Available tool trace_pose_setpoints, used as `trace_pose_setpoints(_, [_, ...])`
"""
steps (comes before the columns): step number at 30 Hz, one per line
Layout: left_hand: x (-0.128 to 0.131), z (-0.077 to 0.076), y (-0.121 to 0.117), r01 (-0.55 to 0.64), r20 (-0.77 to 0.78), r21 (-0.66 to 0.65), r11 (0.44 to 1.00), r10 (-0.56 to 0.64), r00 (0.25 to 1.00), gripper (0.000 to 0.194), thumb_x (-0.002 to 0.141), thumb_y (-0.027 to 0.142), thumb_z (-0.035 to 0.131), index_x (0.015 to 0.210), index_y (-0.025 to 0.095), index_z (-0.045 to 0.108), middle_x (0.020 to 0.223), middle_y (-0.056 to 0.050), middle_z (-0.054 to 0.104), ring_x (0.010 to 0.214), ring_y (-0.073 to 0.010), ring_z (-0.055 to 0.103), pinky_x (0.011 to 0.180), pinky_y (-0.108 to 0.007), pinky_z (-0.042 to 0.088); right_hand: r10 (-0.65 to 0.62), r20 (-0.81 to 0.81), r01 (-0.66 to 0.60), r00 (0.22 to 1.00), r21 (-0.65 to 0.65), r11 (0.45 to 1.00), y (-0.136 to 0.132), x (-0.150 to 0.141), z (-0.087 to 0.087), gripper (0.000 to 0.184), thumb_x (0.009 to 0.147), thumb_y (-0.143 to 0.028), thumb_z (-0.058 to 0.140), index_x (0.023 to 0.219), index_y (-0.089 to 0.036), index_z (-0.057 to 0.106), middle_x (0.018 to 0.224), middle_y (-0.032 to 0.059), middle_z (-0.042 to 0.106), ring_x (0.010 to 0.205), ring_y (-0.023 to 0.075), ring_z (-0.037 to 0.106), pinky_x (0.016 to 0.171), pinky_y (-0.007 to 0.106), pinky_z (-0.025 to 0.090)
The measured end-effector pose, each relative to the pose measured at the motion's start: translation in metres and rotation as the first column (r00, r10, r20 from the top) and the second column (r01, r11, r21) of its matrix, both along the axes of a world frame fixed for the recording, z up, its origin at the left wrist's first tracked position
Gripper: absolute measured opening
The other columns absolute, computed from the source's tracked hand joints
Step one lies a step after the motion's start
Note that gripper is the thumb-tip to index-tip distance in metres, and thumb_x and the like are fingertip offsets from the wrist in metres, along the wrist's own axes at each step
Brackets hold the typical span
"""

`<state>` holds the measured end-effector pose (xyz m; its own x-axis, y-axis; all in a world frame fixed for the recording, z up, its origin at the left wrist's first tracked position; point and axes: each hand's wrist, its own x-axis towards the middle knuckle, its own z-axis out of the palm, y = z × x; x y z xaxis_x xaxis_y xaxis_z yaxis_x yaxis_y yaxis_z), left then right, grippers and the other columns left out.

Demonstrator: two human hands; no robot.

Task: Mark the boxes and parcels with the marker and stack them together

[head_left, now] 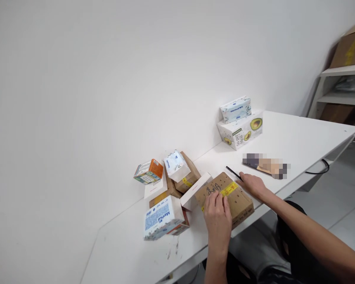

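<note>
Pen [234, 173] slants lengthwise toward far left from the right hand [252, 184] grasping it; left hand [218, 211] rests on box [239, 199].

The left grip [217, 209], a bare hand with its back up, has its fingers close together and slightly bent, reaching away from the body. The right grip [253, 185], also bare, points leftward, its bare forearm [310, 227] slanting in from the lower right.
</note>
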<state>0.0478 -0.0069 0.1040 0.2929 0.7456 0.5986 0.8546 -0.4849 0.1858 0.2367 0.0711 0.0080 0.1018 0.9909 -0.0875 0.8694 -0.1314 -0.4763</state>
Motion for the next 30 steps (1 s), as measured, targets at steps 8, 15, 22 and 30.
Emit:
trace_pose_setpoints(8, [0.000, -0.002, 0.000, 0.004, -0.010, 0.020, 1.000, -0.004, 1.000, 0.017, 0.090, 0.014, 0.050, 0.097, 0.016, 0.066, 0.098, -0.009, 0.070, 0.094, -0.0213, 0.065, 0.087, -0.040, 0.055, -0.131, 0.183, 0.108, 0.974, 0.130, 0.986, -0.004, 0.049, 0.011, 0.037, 0.089, -0.043, 0.048, 0.115, -0.018, 0.055, 0.124, 0.0232, 0.051, 0.114, 0.0400, 0.047, 0.084, 0.047, 0.038])
trace_pose_setpoints(15, [0.001, -0.002, -0.001, -0.005, -0.011, 0.023, 1.000, 0.005, 1.000, 0.015, 0.089, 0.013, 0.053, 0.097, 0.016, 0.065, 0.098, -0.009, 0.070, 0.094, -0.0205, 0.065, 0.088, -0.039, 0.055, -0.123, 0.118, 0.116, 0.985, 0.060, 0.991, 0.002, 0.108, 0.002, 0.043, 0.086, -0.050, 0.048, 0.116, -0.022, 0.059, 0.129, 0.0210, 0.055, 0.114, 0.0380, 0.046, 0.082, 0.048, 0.033])
trace_pose_setpoints(22, [0.002, -0.001, -0.001, -0.013, -0.005, 0.045, 0.999, 0.013, 1.000, 0.014, 0.087, 0.012, 0.056, 0.096, 0.016, 0.065, 0.096, -0.008, 0.070, 0.092, -0.0206, 0.066, 0.086, -0.037, 0.056, -0.202, 0.093, 0.194, 0.975, 0.082, 0.978, -0.007, 0.097, 0.007, 0.054, 0.080, -0.047, 0.055, 0.128, -0.020, 0.056, 0.125, 0.0243, 0.057, 0.111, 0.0410, 0.044, 0.077, 0.049, 0.034])
trace_pose_setpoints(30, [0.003, -0.002, -0.001, -0.013, 0.003, 0.032, 0.999, 0.012, 1.000, 0.014, 0.088, 0.012, 0.055, 0.095, 0.016, 0.065, 0.097, -0.009, 0.070, 0.093, -0.0213, 0.065, 0.087, -0.038, 0.055, -0.223, -0.943, 0.283, 0.246, -0.150, 0.947, -0.057, 0.066, 0.067, 0.054, 0.071, -0.048, 0.061, 0.121, -0.026, 0.059, 0.114, 0.0103, 0.066, 0.097, 0.0281, 0.062, 0.079, 0.038, 0.051])
